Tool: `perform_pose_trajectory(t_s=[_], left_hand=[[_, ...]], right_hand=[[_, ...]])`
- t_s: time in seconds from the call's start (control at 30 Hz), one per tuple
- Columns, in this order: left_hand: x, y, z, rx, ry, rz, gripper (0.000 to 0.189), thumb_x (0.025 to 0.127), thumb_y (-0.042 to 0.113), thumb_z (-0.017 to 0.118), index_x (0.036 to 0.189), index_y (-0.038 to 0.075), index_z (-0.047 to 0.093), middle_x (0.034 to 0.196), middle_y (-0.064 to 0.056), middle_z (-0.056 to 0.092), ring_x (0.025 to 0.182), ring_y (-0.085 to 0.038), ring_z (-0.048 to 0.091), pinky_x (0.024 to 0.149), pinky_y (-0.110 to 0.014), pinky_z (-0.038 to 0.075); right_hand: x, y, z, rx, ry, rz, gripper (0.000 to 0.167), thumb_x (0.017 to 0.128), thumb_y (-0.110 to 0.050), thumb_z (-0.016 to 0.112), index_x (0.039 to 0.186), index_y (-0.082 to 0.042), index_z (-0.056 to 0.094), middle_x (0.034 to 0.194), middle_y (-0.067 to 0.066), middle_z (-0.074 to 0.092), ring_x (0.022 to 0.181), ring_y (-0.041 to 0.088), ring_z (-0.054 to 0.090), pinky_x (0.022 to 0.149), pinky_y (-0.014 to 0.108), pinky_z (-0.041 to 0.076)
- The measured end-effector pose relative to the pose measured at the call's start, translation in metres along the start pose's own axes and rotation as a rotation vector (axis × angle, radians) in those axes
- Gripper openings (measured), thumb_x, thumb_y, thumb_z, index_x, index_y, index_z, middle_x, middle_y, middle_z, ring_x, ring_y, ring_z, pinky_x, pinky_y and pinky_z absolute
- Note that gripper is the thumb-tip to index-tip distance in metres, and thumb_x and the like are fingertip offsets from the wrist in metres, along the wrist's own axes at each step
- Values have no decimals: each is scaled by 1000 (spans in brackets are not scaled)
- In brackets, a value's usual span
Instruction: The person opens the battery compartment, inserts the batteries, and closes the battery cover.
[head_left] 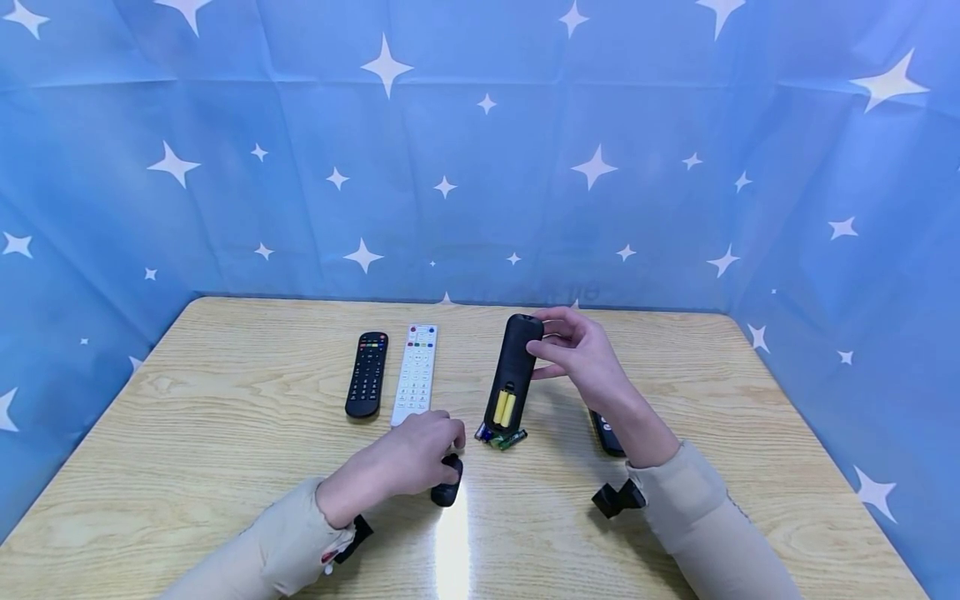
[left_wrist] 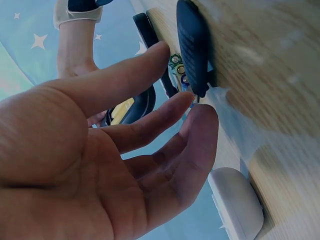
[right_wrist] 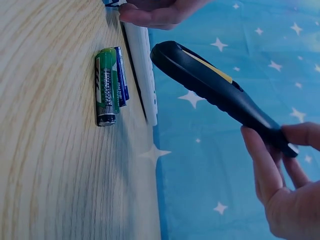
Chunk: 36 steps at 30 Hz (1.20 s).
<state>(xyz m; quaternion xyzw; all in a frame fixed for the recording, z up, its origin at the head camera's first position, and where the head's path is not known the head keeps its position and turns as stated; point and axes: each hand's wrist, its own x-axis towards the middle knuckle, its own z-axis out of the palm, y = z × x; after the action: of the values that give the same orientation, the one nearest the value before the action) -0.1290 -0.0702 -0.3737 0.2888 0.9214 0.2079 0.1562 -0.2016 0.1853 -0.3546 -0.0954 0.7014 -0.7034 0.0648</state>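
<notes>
My right hand [head_left: 581,354] grips a black remote control [head_left: 517,358] by its far end, raised over the table with its back facing me. Two yellow batteries [head_left: 505,408] lie side by side in its uncovered compartment. Loosely bent, the fingers of my left hand [head_left: 420,450] are right at a small black battery cover [head_left: 446,490] low over the tabletop. In the left wrist view the thumb and fingertips [left_wrist: 161,52] are beside that cover [left_wrist: 192,45], not closed round it. Several green and blue batteries [right_wrist: 106,87] lie together on the table, partly behind the held remote in the head view.
On the wooden table [head_left: 247,400], a black remote with coloured buttons [head_left: 367,375] and a white remote [head_left: 416,367] lie left of centre. Another black remote [head_left: 607,433] is partly hidden under my right forearm. A blue star-patterned cloth [head_left: 480,167] surrounds the far and side edges.
</notes>
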Motion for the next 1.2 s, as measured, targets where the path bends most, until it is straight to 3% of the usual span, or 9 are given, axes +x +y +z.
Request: perform_pose_trajectory(t_s=[0.3, 0.6, 0.8, 1.2], left_hand=[[-1, -2, 1, 4, 2, 16, 22, 81, 7, 86, 93, 3, 68, 86, -3, 62, 78, -17, 54, 70, -34, 49], [1, -4, 2, -22, -2, 18, 22, 80, 4, 86, 93, 3, 68, 83, -2, 60, 75, -16, 52, 66, -32, 47], [3, -5, 2, -48, 11, 31, 22, 80, 1, 85, 94, 4, 68, 86, -2, 60, 79, -18, 54, 71, -33, 48], [6, -7, 0, -94, 46, 113, 22, 81, -5, 82, 97, 6, 70, 82, -2, 60, 77, -16, 56, 71, -32, 50]], right_hand=[[0, 0, 0, -5, 1, -2, 45, 94, 6, 68, 136, 3, 53, 120, 23, 58, 101, 27, 68, 75, 51, 62], [0, 1, 0, -3, 0, 8, 44, 94, 6, 68, 135, 3, 53, 123, 25, 57, 103, 26, 68, 75, 50, 62], [0, 1, 0, -2, -1, 8, 44, 94, 5, 69, 135, 2, 54, 121, 23, 58, 101, 27, 68, 74, 50, 62], [0, 1, 1, 1, -6, -2, 44, 93, 5, 69, 135, 3, 55, 119, 21, 59, 101, 28, 68, 73, 51, 62]])
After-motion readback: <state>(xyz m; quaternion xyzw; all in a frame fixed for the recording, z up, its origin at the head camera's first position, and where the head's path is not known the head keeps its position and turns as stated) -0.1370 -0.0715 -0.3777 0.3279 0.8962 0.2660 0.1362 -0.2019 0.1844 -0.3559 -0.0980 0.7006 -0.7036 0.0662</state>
